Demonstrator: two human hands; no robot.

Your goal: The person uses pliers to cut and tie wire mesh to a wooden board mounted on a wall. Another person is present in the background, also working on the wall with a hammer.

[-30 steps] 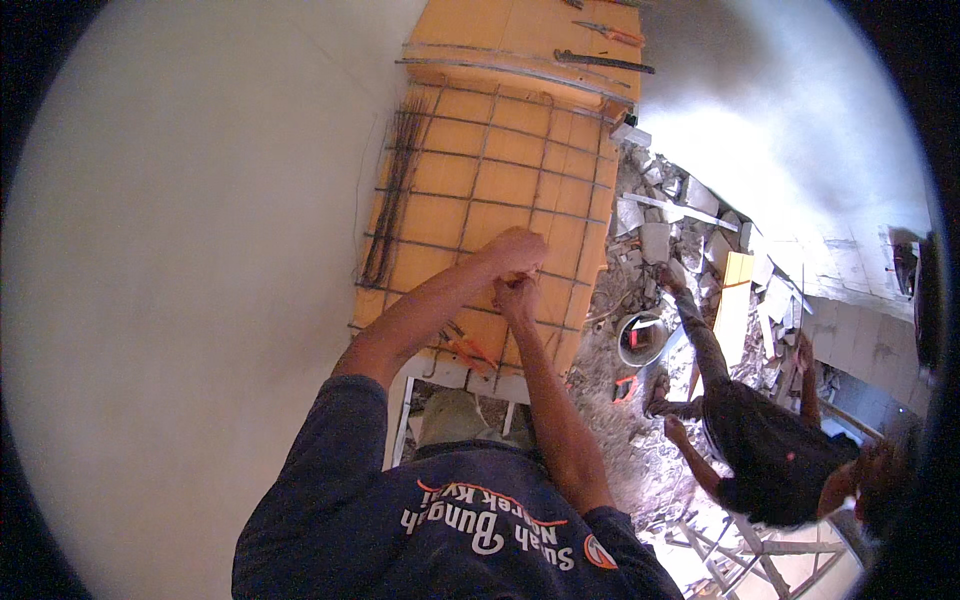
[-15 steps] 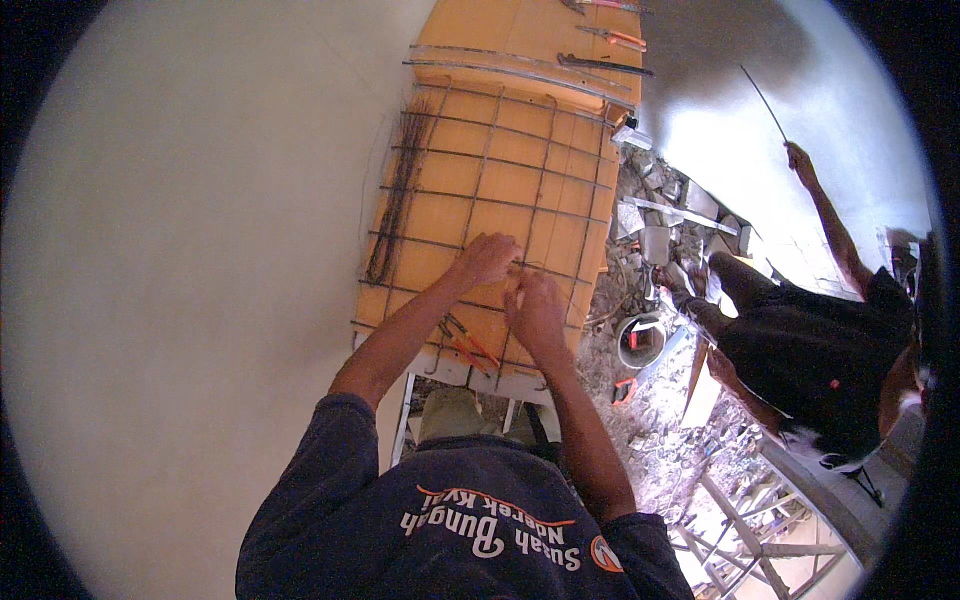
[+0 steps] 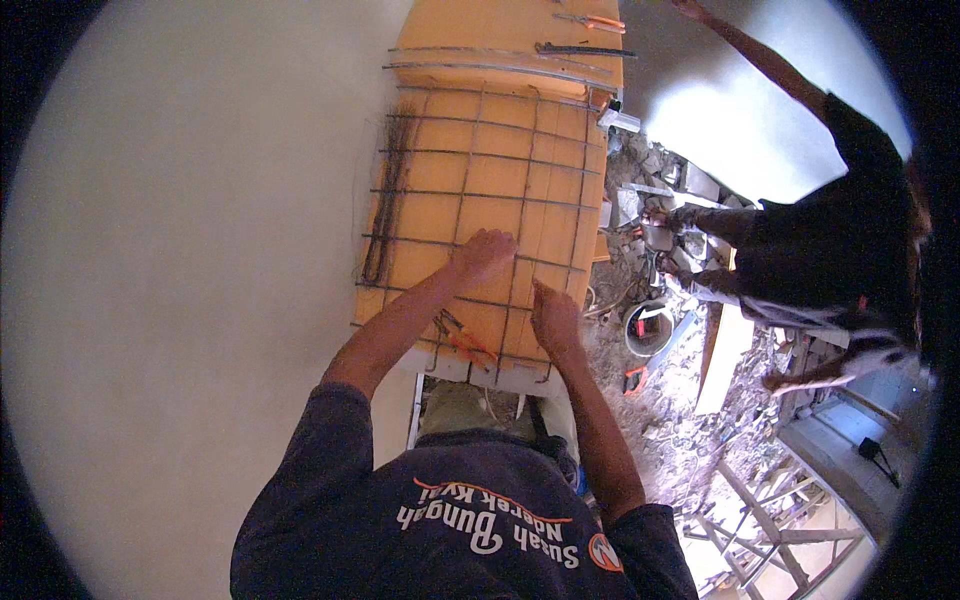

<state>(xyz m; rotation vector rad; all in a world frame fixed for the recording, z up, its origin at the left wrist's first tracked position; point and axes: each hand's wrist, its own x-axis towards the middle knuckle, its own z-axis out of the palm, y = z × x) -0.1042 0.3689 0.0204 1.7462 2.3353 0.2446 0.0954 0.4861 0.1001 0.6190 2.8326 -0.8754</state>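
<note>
A grid of thin steel bars (image 3: 460,192) lies on orange boards (image 3: 490,220) in front of me. My left hand (image 3: 484,256) is at a bar crossing in the near half of the grid. Its fingers are bent closed, and what they hold is hidden. Lower and to the right, my right hand (image 3: 556,318) is closed in a pinch just above the grid; anything between its fingertips is too small to make out. A bundle of thin dark wire (image 3: 388,195) lies along the grid's left side. Pincers with orange handles (image 3: 466,344) lie near the front edge, below my left forearm.
More orange-handled pliers (image 3: 595,22) and a dark bar (image 3: 585,50) lie on the far boards. A pale wall stands at left. Below, at right, are rubble (image 3: 690,370), a bucket (image 3: 648,328), an orange-handled saw (image 3: 635,380) and another person (image 3: 830,240) with an arm raised.
My right hand has moved down and right, away from my left hand, which stays at the crossing. The other person has shifted toward the far side, and my view has moved slightly.
</note>
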